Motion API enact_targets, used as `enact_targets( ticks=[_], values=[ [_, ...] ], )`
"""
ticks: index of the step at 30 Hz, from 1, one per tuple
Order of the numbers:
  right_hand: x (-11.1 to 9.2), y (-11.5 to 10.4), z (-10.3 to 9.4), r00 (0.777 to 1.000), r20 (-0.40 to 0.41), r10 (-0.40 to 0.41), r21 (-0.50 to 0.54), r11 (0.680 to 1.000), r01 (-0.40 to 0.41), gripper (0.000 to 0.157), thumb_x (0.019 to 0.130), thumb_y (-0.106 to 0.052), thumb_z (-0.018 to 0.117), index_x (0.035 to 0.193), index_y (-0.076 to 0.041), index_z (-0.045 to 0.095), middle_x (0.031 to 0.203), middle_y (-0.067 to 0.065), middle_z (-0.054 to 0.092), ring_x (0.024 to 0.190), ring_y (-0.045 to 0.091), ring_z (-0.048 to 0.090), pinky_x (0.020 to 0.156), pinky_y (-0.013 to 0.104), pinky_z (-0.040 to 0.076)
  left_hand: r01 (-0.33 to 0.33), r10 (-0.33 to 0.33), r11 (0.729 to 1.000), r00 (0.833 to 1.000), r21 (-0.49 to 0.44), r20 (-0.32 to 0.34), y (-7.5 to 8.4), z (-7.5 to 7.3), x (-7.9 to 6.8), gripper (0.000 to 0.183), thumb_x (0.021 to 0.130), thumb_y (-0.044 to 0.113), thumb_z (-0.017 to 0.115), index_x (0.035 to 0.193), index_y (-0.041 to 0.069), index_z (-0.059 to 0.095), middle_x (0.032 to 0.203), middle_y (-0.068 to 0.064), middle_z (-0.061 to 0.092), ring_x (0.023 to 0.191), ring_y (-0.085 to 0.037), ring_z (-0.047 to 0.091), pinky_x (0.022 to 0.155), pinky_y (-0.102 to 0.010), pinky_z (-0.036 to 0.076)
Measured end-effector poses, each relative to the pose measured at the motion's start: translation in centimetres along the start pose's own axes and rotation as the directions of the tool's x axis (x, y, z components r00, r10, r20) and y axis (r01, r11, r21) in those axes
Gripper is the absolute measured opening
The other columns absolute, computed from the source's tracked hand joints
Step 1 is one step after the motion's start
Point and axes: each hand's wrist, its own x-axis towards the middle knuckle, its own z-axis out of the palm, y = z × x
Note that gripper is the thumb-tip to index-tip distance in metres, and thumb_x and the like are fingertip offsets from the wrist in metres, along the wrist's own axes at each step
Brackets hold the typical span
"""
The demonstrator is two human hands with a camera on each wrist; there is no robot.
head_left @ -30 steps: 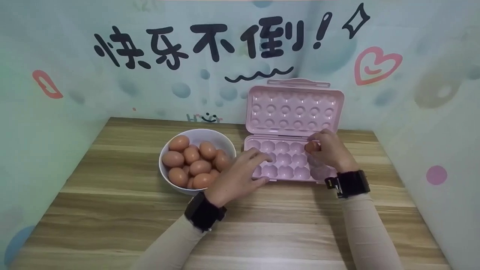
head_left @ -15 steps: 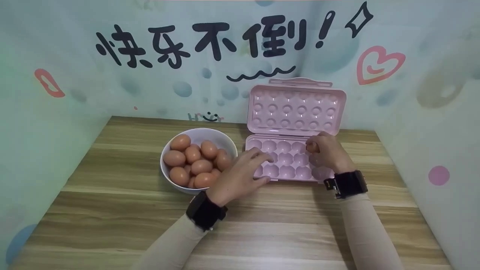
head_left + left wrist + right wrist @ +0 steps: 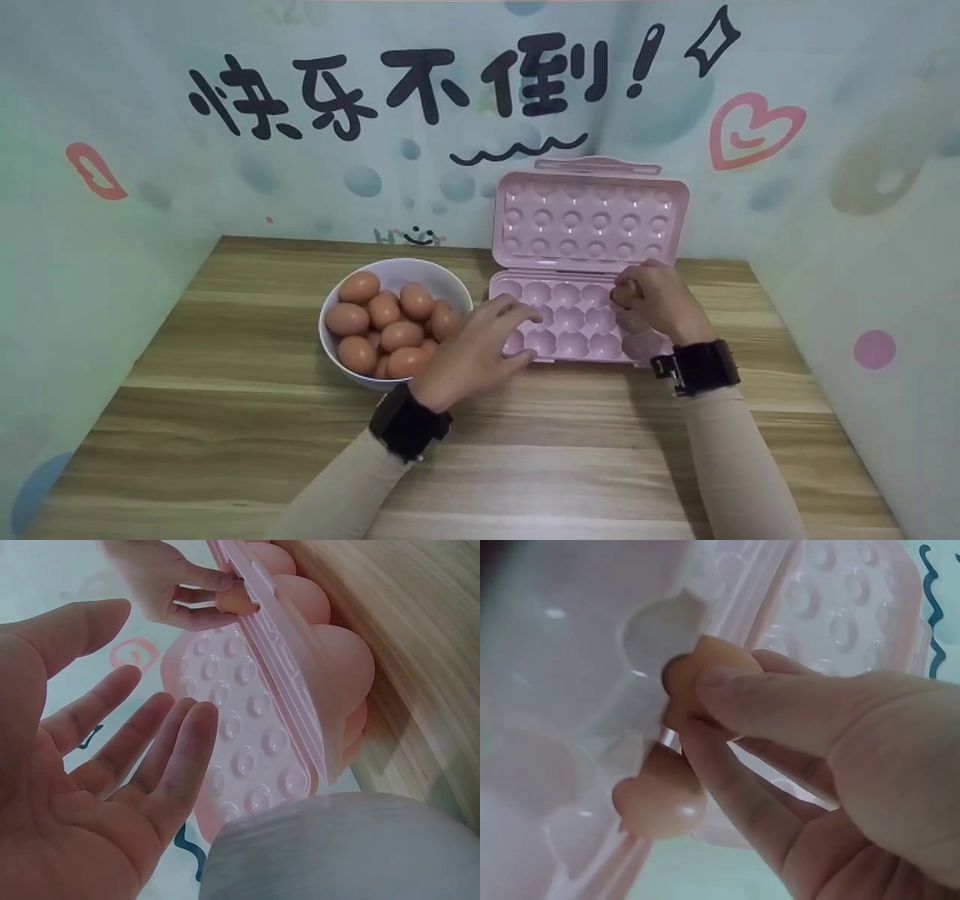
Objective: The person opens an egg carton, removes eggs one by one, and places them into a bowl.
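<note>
My right hand (image 3: pixel 667 304) pinches a brown egg (image 3: pixel 623 294) between thumb and fingers at the back row of the pink egg carton (image 3: pixel 570 319). In the right wrist view the held egg (image 3: pixel 727 656) touches or nearly touches a cup; I cannot tell which. Another egg (image 3: pixel 664 802) sits in a cup beside it, hidden by my hand in the head view. My left hand (image 3: pixel 472 352) hovers with loosely spread fingers over the carton's left front, holding nothing. The carton's lid (image 3: pixel 589 217) stands raised against the backdrop.
Left of the carton, a white bowl (image 3: pixel 328 356) holds several brown eggs (image 3: pixel 401 335), with my left wrist near its right rim. The wooden table (image 3: pixel 247 442) ends at a printed backdrop (image 3: pixel 420 180) behind and at both sides.
Both hands stay nearly where they were, the right still holding the egg at the same cup. The whole view shifts slightly back and forth with the head.
</note>
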Motion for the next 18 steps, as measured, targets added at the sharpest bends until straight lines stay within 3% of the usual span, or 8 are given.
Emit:
enact_targets(
  ticks=[3, 9, 13, 18],
  values=[
    [-0.1, -0.5, -0.9, 0.999, -0.036, -0.020, 0.017, 1.000, 0.020, 0.014, 0.087, 0.007, 0.078, 0.099, 0.000, 0.078, 0.089, 0.015, 0.069, 0.086, 0.032, 0.060, 0.081, 0.045, 0.052, -0.020, 0.020, 1.000, 0.999, -0.007, -0.041, -0.1, -0.1, 0.1, 0.037, 0.097, 0.017, 0.076, 0.133, 0.014, 0.067, 0.124, -0.006, 0.063, 0.112, -0.025, 0.063, 0.099, -0.038, 0.054],
    [-0.4, -2.6, -2.6, 0.994, -0.095, -0.058, 0.120, 0.990, 0.070, 0.021, 0.088, 0.004, 0.081, 0.108, 0.002, 0.076, 0.101, 0.016, 0.074, 0.093, 0.033, 0.072, 0.082, 0.047, 0.063, -0.015, 0.013, 1.000, 0.995, -0.016, -0.103, -0.2, -0.2, 0.4, 0.038, 0.095, 0.015, 0.077, 0.132, 0.013, 0.067, 0.126, -0.005, 0.065, 0.114, -0.023, 0.064, 0.098, -0.035, 0.055],
    [-0.5, -4.7, -3.3, 0.995, -0.079, -0.067, 0.205, 0.975, 0.082, 0.026, 0.090, 0.003, 0.079, 0.116, 0.000, 0.073, 0.111, 0.015, 0.075, 0.098, 0.032, 0.076, 0.085, 0.042, 0.064, -0.008, 0.003, 1.000, 0.990, -0.028, -0.144, -0.2, -0.3, 0.5, 0.041, 0.094, 0.011, 0.079, 0.133, 0.014, 0.066, 0.130, -0.005, 0.064, 0.117, -0.023, 0.064, 0.098, -0.035, 0.056],
    [-1.1, -7.8, -3.6, 0.997, -0.022, -0.079, 0.353, 0.932, 0.081, 0.030, 0.093, 0.000, 0.080, 0.122, -0.002, 0.071, 0.118, 0.013, 0.074, 0.103, 0.030, 0.076, 0.088, 0.030, 0.062, 0.012, -0.019, 0.999, 0.985, -0.042, -0.171, -0.1, -0.6, 0.6, 0.047, 0.094, 0.012, 0.080, 0.138, 0.015, 0.063, 0.138, -0.006, 0.061, 0.127, -0.024, 0.061, 0.105, -0.037, 0.054]
  ],
)
